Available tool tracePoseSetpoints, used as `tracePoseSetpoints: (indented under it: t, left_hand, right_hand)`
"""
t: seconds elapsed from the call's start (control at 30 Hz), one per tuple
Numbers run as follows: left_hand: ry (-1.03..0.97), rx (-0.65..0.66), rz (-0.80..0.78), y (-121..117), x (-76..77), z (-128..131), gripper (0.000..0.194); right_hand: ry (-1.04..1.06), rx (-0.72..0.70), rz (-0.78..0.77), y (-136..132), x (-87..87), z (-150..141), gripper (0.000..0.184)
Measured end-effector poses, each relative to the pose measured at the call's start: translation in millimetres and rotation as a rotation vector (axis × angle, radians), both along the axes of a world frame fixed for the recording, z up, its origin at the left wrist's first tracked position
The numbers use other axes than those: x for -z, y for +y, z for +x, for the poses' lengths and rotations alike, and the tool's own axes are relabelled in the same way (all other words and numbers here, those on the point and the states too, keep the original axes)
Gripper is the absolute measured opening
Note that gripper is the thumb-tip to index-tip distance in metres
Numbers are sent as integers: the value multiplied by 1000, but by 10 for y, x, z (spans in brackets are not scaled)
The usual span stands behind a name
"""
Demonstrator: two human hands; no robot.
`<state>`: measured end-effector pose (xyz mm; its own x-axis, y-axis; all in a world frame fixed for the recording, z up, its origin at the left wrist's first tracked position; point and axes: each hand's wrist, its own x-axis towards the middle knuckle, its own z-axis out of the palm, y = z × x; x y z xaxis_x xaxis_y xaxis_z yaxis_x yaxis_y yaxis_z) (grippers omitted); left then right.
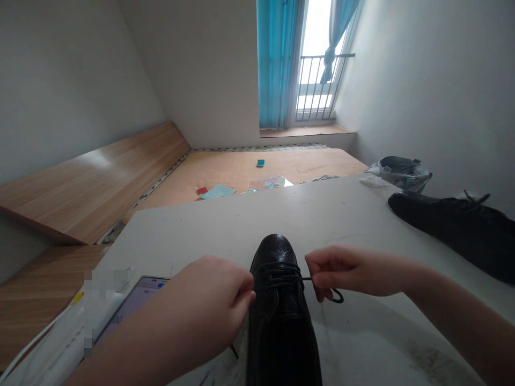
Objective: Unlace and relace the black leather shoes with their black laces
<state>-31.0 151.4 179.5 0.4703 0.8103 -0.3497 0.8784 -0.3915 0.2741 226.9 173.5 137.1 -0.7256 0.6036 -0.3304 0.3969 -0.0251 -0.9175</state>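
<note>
A black leather shoe (277, 252) lies on the white table in front of me, its toe pointing away. Dark laces cross its front in several rows. To the right of it, my right hand (333, 271) is closed on a shoelace (306, 279), which runs out from the shoe's side; a loop of the lace shows below the fingers. My left hand (225, 295) is closed at the shoe's left side. A lace end (234, 351) hangs out beneath that hand, and the hand itself hides most of what the fingers grip.
At the right edge of the table (193, 230) lies a second black shoe (454, 220) with tied laces. A plastic bag (402, 171) stands behind it. On the left, a phone (132, 303) is partly behind my forearm. Beyond the table is a bed (225, 166) with small items.
</note>
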Motion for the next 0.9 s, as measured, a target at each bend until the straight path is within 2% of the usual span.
tracePoseSetpoints:
  t: [0.1,0.17,0.2,0.3,0.37,0.47,0.57,0.63,0.67,0.7,0.77,0.83,0.9]
  left_hand:
    - [-192,-39,-192,87,15,-34,32]
    - [-295,-89,-269,132,46,-52,32]
    - [-321,-111,-280,144,66,-55,33]
    - [-328,-114,-243,141,132,-28,38]
    - [-305,-85,-160,123,174,12,40]
    - [-146,-70,59,116,225,65,40]
    - [36,-5,190,150,249,56,36]
    - [36,80,175,179,241,12,32]
    - [2,113,150,190,232,-14,29]
    - [-42,128,120,196,223,-38,25]
    - [-143,132,0,192,217,-67,20]
    - [-271,123,-165,169,250,-57,24]
    - [-449,82,-295,132,334,-16,36]
  right_hand:
    - [73,123,-157,-96,109,-37,38]
    - [48,210,-162,-171,134,-58,34]
    - [38,257,-114,-212,129,-63,30]
    - [29,362,129,-335,50,-59,16]
    - [-4,341,250,-404,-21,-48,8]
    - [-118,250,449,-480,-66,-36,22]
    - [-285,287,901,-526,19,-53,28]
    - [-375,365,1197,-534,115,-92,30]
    - [-392,402,1280,-528,159,-119,30]
    - [-393,435,1310,-515,193,-150,31]
    - [-343,491,1258,-462,229,-216,32]
    - [-236,580,1148,-378,224,-278,31]
    - [-82,662,953,-283,197,-331,27]
